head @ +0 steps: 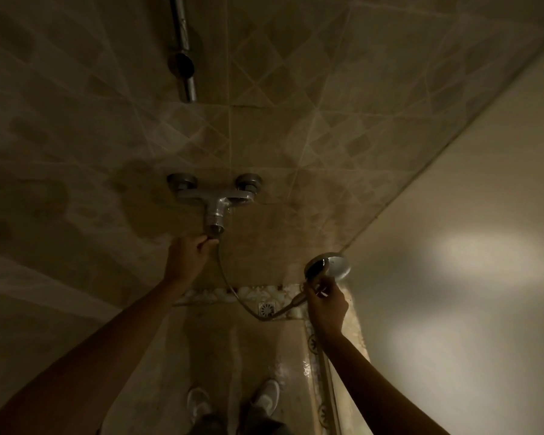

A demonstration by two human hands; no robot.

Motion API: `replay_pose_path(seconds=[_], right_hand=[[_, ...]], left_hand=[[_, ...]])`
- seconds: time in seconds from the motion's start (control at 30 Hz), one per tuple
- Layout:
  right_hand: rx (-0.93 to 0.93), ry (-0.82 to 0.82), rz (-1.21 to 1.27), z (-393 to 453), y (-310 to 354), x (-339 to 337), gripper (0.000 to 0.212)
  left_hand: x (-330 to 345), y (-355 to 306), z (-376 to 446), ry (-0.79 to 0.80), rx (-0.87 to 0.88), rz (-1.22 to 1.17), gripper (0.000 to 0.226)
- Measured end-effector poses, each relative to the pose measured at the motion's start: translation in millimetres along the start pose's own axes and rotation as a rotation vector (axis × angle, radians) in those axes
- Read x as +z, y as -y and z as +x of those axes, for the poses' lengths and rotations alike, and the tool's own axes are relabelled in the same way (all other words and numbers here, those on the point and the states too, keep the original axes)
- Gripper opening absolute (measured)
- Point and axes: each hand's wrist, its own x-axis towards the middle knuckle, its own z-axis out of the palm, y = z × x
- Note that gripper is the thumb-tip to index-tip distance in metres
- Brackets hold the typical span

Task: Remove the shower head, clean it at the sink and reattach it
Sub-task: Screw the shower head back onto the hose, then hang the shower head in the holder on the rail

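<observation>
A chrome shower head (333, 265) with a round face is held up at the right by its handle, with my right hand (325, 309) closed around that handle. A thin metal hose (230, 287) loops from the handle down and up to the outlet of the chrome mixer tap (215, 199) on the tiled wall. My left hand (187, 255) pinches the hose's end fitting right under the tap's outlet. The room is dim.
A chrome riser rail (182, 48) with a dark holder runs up the tiled wall above the tap. A pale wall or panel (453, 246) stands at the right. A square floor drain (267, 309) lies below. My two shoes (233, 400) stand on the wet floor.
</observation>
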Motion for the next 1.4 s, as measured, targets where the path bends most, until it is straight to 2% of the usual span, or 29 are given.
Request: replay_pose_path(seconds=[0.27, 0.33, 0.4, 0.43, 0.5, 0.6, 0.63, 0.7, 0.8, 0.83, 0.9, 1.03, 1.27, 1.4], right_hand=[[-0.084, 0.05, 0.005, -4, 14, -7, 0.017], [-0.113, 0.079, 0.004, -4, 22, -8, 0.018], [-0.138, 0.098, 0.018, -4, 30, -10, 0.018], [-0.152, 0.106, 0.017, -4, 34, -10, 0.017], [-0.177, 0.133, 0.008, -4, 44, -13, 0.016], [-0.186, 0.204, 0.069, -4, 61, -18, 0.004], [-0.195, 0.229, 0.093, -3, 68, -21, 0.006], [-0.228, 0.285, 0.137, -3, 83, -28, 0.008], [-0.276, 0.363, 0.214, -5, 108, -41, 0.007], [-0.299, 0.376, 0.221, -5, 116, -46, 0.009], [-0.328, 0.415, 0.263, -4, 131, -56, 0.016], [-0.324, 0.497, 0.408, 3, 156, -68, 0.024], [-0.46, 0.493, 0.475, 15, 211, -83, 0.027], [-0.557, 0.416, 0.401, 17, 249, -93, 0.019]], left_hand=[[-7, -15, -10, 0.015, -0.058, -0.105, 0.037], [-6, -21, -17, 0.011, -0.115, -0.168, 0.031], [-2, -29, -26, 0.023, -0.248, -0.279, 0.012], [0, -34, -31, 0.033, -0.319, -0.302, 0.022], [8, -43, -42, 0.081, -0.427, -0.293, 0.045], [24, -61, -56, 0.259, -0.552, -0.252, 0.045], [29, -70, -59, 0.339, -0.551, -0.285, 0.042], [35, -93, -61, 0.453, -0.437, -0.381, 0.037], [35, -124, -55, 0.545, -0.154, -0.483, 0.047], [32, -131, -52, 0.549, -0.108, -0.522, 0.04], [28, -138, -44, 0.536, -0.061, -0.604, 0.029], [15, -152, -25, 0.538, 0.091, -0.626, 0.04], [-30, -196, 6, 0.448, 0.192, -0.784, 0.026], [-58, -217, 26, 0.371, 0.282, -0.8, 0.038]])
